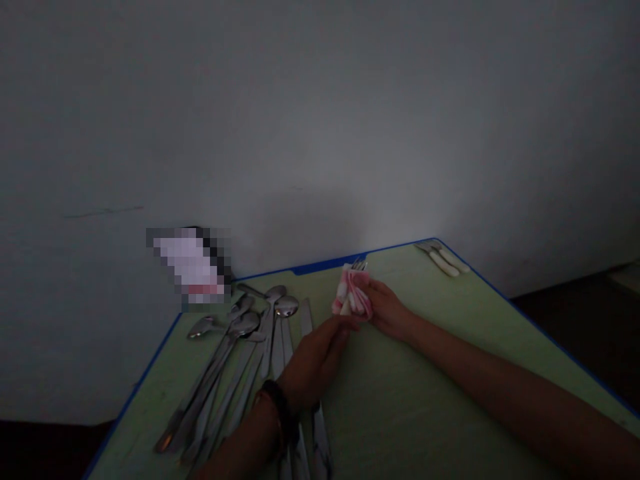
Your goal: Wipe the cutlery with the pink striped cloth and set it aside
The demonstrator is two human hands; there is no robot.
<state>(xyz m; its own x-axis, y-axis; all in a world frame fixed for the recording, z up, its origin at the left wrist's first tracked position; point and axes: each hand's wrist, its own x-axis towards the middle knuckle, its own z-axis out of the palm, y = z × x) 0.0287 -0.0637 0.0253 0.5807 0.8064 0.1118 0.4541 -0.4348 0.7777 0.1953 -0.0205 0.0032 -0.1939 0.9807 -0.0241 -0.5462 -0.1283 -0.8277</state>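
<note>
A fork points away from me, its tines sticking out of a pink and white cloth. My right hand is closed on the cloth, which is bunched around the fork. Part of the fork's pale handle shows below the cloth. My left hand, with a dark bracelet at the wrist, is closed at the lower end of that handle; its fingertips are partly hidden. Left of and beneath this hand lies a spread of metal spoons and knives.
Two pale-handled forks lie at the far right corner of the green table, which has a blue edge. A pixelated object is at the far left corner. A grey wall rises directly behind the table.
</note>
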